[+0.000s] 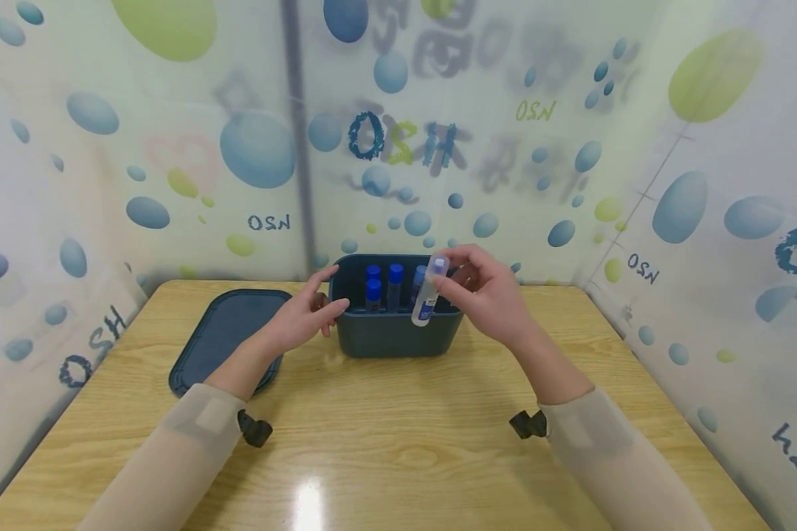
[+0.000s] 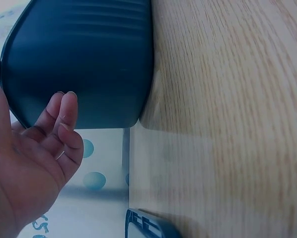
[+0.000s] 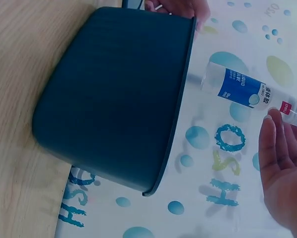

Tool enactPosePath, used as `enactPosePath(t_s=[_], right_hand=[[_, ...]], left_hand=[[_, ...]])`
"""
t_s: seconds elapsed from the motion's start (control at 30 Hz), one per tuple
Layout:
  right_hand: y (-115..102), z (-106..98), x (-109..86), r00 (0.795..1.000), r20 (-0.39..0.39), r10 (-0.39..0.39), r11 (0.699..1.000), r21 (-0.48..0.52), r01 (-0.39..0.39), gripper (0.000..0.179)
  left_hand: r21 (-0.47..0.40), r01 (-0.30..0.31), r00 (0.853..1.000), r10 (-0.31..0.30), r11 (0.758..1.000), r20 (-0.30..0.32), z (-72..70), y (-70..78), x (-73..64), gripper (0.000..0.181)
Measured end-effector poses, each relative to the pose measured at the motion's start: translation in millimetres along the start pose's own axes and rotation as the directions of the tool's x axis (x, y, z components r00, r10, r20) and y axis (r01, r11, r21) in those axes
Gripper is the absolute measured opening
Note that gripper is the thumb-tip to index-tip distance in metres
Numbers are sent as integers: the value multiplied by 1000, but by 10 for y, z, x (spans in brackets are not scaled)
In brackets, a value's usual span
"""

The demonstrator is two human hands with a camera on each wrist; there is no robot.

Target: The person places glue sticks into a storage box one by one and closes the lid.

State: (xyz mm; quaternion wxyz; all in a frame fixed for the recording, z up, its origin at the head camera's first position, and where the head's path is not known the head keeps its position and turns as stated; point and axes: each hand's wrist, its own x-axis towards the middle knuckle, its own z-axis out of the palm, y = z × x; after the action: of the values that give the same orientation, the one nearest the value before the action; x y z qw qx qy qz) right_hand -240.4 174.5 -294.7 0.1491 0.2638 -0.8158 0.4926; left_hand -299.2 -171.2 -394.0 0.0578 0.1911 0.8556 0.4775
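Note:
My right hand pinches a clear liquid glue bottle near its top, between thumb and fingers. The bottle tilts above the front rim of a dark blue plastic bin. Its blue and white label shows in the right wrist view. Inside the bin stand several blue-capped bottles. My left hand holds the bin's left end, with thumb and index finger at the rim. The other fingers bend loosely beside the bin's outer wall.
A flat dark blue lid lies on the wooden table, left of the bin and partly beneath my left forearm. A patterned white curtain stands close behind the bin and rises along both sides of the table.

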Motion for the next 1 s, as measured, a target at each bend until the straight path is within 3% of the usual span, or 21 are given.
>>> enactPosePath(t_s=[0.47, 1.0], right_hand=[[221, -16, 232, 994, -61, 90, 992, -86, -95, 35], [557, 226, 349, 980, 37, 197, 971, -143, -190, 35]], left_hand=[[6, -1, 1000, 1, 1000, -2, 6, -7, 6, 82], [-23, 10, 1000, -10, 1000, -6, 15, -32, 16, 81]])
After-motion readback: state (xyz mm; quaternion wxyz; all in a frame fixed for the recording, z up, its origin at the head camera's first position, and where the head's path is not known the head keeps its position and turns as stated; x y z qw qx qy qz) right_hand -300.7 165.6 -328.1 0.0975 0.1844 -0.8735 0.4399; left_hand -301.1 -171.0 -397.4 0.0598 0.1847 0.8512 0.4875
